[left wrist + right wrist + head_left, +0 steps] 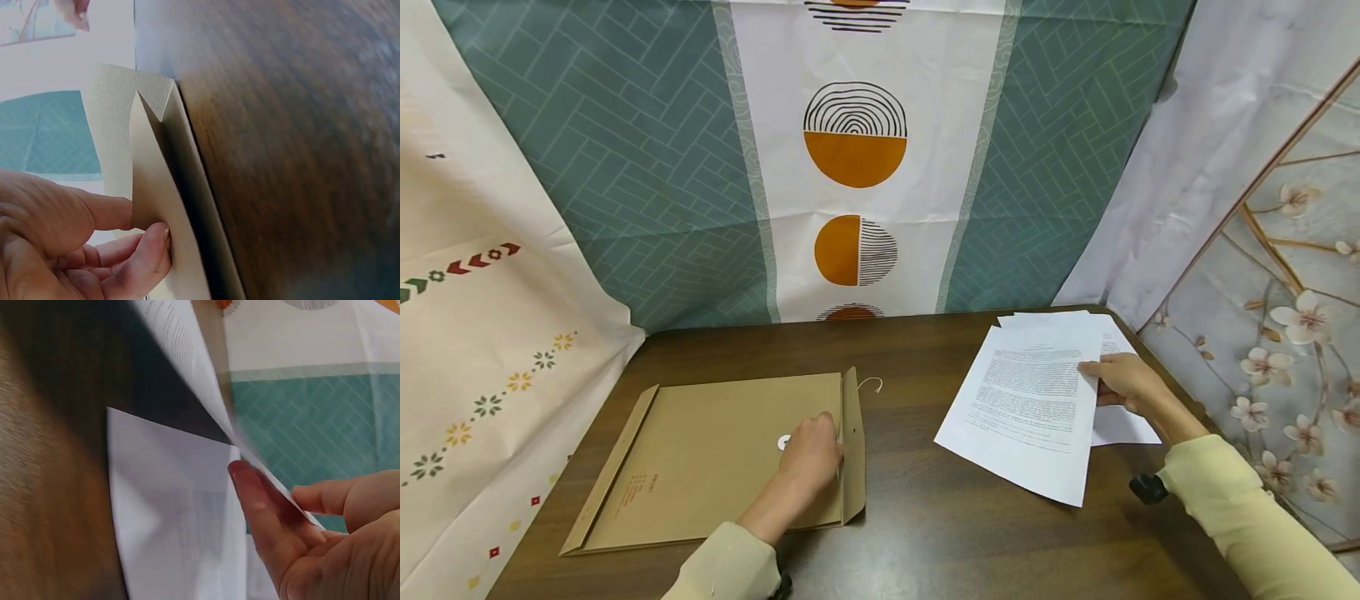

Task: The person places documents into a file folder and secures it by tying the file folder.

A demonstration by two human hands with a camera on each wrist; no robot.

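A brown kraft paper document envelope point(722, 450) lies flat at the left of the table, its flap point(853, 450) folded out to the right. My left hand point(811, 454) pinches the edge of the envelope's mouth; in the left wrist view thumb and fingers lift the front panel point(156, 181), and a dark gap shows behind it. On the right, my right hand point(1123, 385) pinches the right edge of a printed sheet point(1030, 400) between thumb and fingers. The sheet is raised and tilted above other white papers point(1123, 429).
A thin string point(872, 382) sticks out beside the flap, and a white round button point(783, 442) sits on the envelope. Bare brown tabletop point(898, 500) lies between envelope and papers. Patterned cloths point(692, 167) hang behind and at both sides.
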